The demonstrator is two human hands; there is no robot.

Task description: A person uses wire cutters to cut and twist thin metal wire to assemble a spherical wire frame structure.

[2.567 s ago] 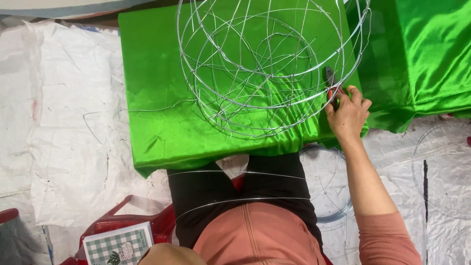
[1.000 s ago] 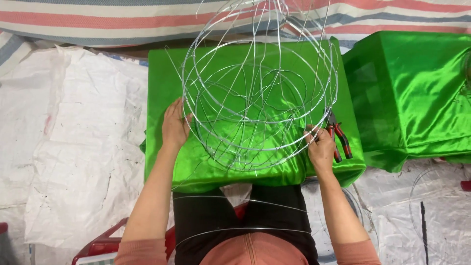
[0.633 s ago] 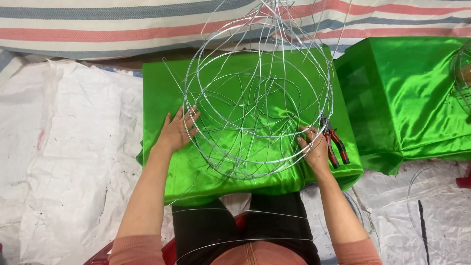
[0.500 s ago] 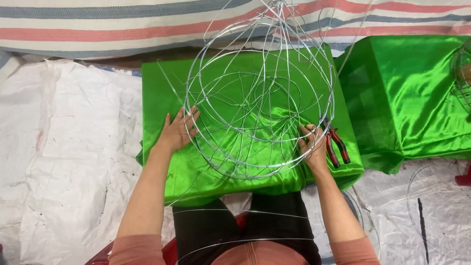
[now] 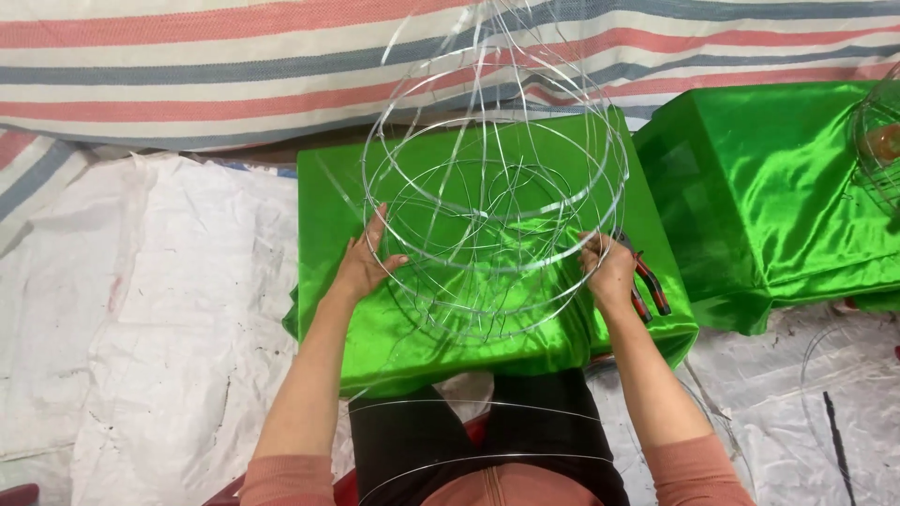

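Note:
A round wire frame (image 5: 495,178) made of several silver rings and ribs stands on a low table draped in shiny green cloth (image 5: 337,211). My left hand (image 5: 361,265) grips the frame's left side, fingers curled on a ring. On the right side, my right hand (image 5: 609,272) holds the frame too. Red-handled pliers (image 5: 649,287) lie on the green cloth just right of my right hand.
A second green-draped table (image 5: 769,197) stands at the right, with part of another wire frame (image 5: 877,141) on it. White plastic sheeting (image 5: 150,309) covers the floor. A striped tarp (image 5: 187,66) lies along the back. Loose wire rings (image 5: 478,408) rest across my lap.
2.6 s ago only my right hand was on the cloth near the pliers. Since then both hands took hold of the frame's sides, and the frame has been raised and turned slightly.

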